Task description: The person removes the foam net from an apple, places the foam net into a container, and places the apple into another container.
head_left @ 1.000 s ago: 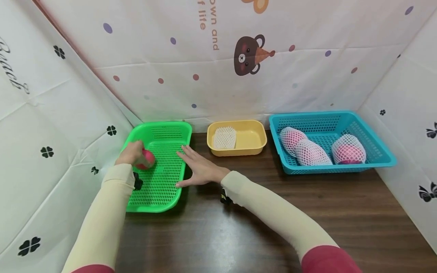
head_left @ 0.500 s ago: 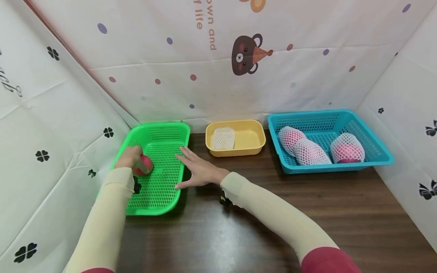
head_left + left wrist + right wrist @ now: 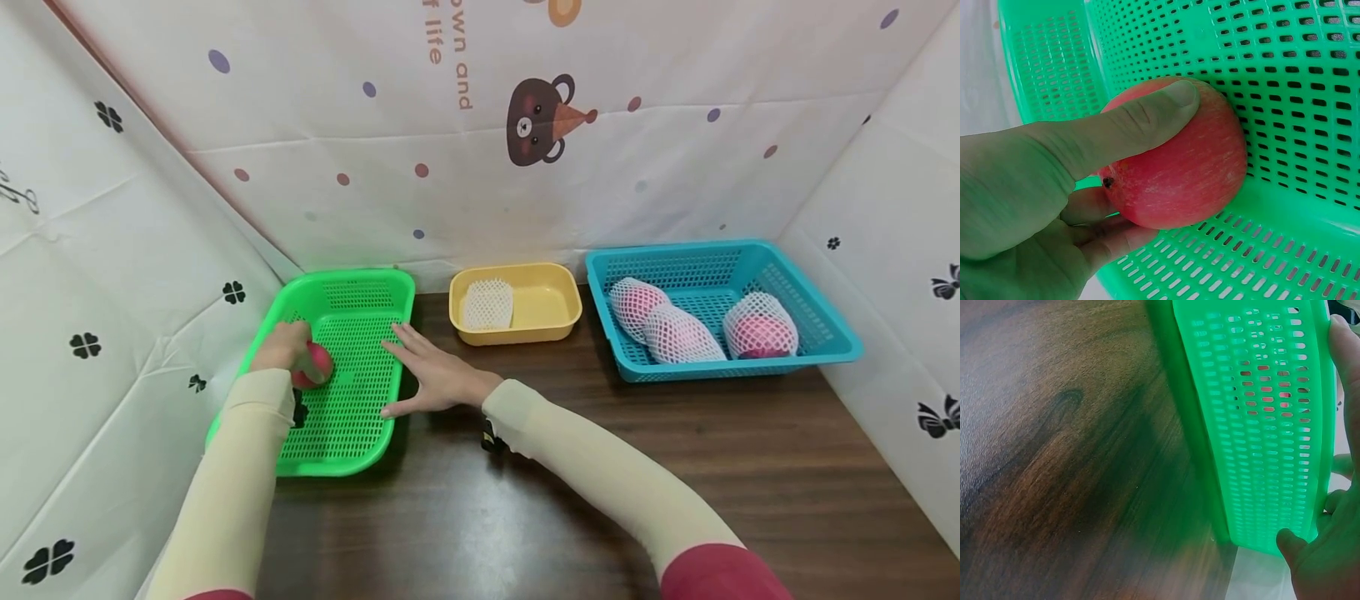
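A red apple point(image 3: 1185, 156) is in my left hand point(image 3: 1066, 169), with the thumb across its top and the fingers underneath. In the head view that hand is inside the left part of the green basket point(image 3: 347, 468), and part of the apple shows past the fingers. My right hand point(image 3: 438, 371) is spread at the basket's right rim, its thumb and fingertips right at the edge. From the right wrist view, the perforated side wall point(image 3: 1260, 462) stands beside this hand, with patches of red showing through its holes.
A yellow tray point(image 3: 546, 310) with a white foam net point(image 3: 489, 305) stands at the back middle. The blue basket point(image 3: 712, 373) at the right holds three pinkish fruits point(image 3: 761, 327) in foam nets. Patterned cloth walls point(image 3: 420, 108) enclose the brown wooden table point(image 3: 570, 508).
My left hand and the apple have shifted slightly leftward and nearer to me. More of the green basket's left rim shows beside the left sleeve. The right hand stays at the rim.
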Demonstrator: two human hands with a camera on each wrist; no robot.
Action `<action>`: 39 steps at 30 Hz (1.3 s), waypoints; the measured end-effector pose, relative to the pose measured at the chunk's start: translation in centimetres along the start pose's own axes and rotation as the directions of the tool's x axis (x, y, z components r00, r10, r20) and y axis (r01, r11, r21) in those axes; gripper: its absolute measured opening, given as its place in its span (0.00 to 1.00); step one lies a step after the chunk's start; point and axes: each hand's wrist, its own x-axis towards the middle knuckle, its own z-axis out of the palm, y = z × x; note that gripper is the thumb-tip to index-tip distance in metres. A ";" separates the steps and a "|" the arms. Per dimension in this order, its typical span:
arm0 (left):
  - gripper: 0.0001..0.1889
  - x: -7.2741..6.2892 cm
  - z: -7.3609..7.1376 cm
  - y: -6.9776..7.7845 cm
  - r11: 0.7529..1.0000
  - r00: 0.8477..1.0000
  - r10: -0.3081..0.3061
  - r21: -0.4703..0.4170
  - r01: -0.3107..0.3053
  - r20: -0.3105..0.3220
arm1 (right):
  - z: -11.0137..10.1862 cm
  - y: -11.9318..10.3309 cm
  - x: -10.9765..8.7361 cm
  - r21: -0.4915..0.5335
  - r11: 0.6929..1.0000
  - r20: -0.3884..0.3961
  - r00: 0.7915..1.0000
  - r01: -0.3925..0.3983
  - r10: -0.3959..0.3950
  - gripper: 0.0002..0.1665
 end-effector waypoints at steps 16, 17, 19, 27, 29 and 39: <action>0.37 -0.1 -0.2 0.2 1.000 1.000 0.000 -0.002 0.000 0.010 | -0.5 -0.1 -0.5 -0.111 0.994 -0.019 1.000 0.010 -0.012 0.68; 0.37 -0.1 -0.2 0.2 1.000 1.000 -0.002 -0.006 0.003 0.015 | -0.7 -0.2 -0.4 -0.149 0.989 -0.020 1.000 0.014 -0.017 0.68; 0.37 -0.3 -0.2 0.3 1.000 1.000 -0.008 -0.014 0.009 0.029 | -1.0 -0.2 -0.4 -0.227 0.974 -0.022 0.999 0.027 -0.032 0.68; 0.36 -1.3 -0.6 0.3 1.000 0.997 0.003 -0.009 -0.002 0.072 | -4.0 0.6 -0.8 -0.383 0.922 -0.058 0.995 0.053 -0.082 0.68; 0.38 -1.4 -0.7 0.1 1.000 0.998 0.010 -0.012 -0.010 0.063 | -5.1 1.1 -1.1 -0.409 0.912 -0.079 0.994 0.041 -0.080 0.68; 0.46 -0.8 -1.2 1.8 0.992 0.984 0.040 -0.107 -0.060 -0.174 | -9.8 4.1 -3.7 -0.456 0.890 -0.191 0.978 -0.014 -0.083 0.68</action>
